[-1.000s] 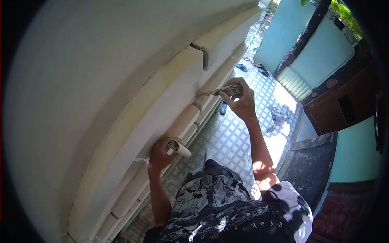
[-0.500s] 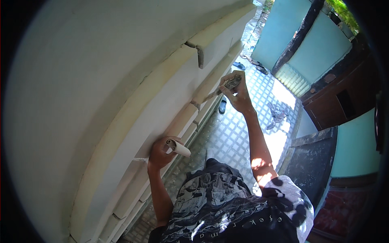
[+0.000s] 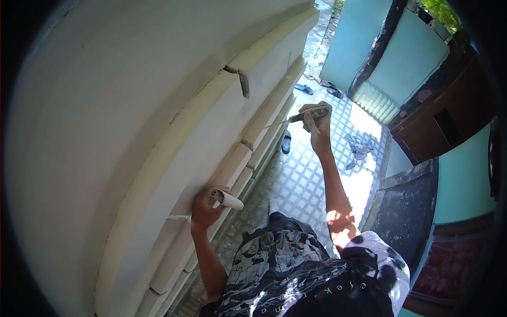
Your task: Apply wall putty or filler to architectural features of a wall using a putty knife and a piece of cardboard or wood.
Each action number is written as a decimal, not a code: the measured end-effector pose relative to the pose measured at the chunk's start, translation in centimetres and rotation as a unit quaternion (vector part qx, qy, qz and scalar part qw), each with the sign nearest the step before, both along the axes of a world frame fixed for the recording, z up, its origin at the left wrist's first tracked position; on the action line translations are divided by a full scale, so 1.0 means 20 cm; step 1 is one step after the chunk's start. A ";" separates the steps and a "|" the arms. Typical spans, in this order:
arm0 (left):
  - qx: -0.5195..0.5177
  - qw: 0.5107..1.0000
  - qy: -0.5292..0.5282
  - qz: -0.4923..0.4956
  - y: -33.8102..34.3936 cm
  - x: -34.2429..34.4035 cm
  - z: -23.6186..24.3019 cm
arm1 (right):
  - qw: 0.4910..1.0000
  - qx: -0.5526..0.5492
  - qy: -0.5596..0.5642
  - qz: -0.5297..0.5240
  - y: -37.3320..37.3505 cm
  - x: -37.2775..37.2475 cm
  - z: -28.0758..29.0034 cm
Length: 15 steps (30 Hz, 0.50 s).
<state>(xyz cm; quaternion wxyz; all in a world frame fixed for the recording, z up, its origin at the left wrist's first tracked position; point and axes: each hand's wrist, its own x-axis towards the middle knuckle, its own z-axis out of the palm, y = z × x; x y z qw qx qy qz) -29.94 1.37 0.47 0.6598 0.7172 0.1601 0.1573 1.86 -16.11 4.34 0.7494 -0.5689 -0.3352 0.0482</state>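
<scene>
My left hand (image 3: 205,210) grips a short white cylinder (image 3: 232,201), perhaps a small roller or tube, against the lower moulding of the pale wall (image 3: 138,105). Higher up and to the right, my right hand (image 3: 318,129) is closed round the dark, smeared handle (image 3: 314,113) of a thin-bladed tool, possibly a putty knife or scraper. Its blade (image 3: 277,123) points left toward a cream ledge (image 3: 259,129) that has a grey break across it. A darker grey gap (image 3: 243,83) cuts the upper ledge.
Below lies a patterned tiled floor (image 3: 290,179) with a dark slipper (image 3: 286,142), more footwear (image 3: 334,91) and a crumpled cloth (image 3: 359,150). Turquoise panels (image 3: 417,58), a cream radiator-like object (image 3: 377,103), a brown cabinet (image 3: 438,116) and a dark doorway (image 3: 398,222) line the right side.
My right hand first moved up and turned, then shifted right, with the blade lying more level again. My left hand has stayed on the moulding; the whole view has shifted slightly.
</scene>
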 end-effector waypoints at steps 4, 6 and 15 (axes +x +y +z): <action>-0.011 1.000 0.012 0.002 -0.02 0.02 0.01 | 0.993 0.112 -0.007 -0.036 0.08 0.04 -0.10; 0.038 0.999 0.031 0.018 -0.02 0.02 0.00 | 0.999 -0.004 -0.028 -0.025 0.09 0.03 -0.16; 0.116 0.992 0.043 0.036 -0.04 0.01 0.03 | 0.997 0.053 0.040 0.044 -0.08 0.02 -0.07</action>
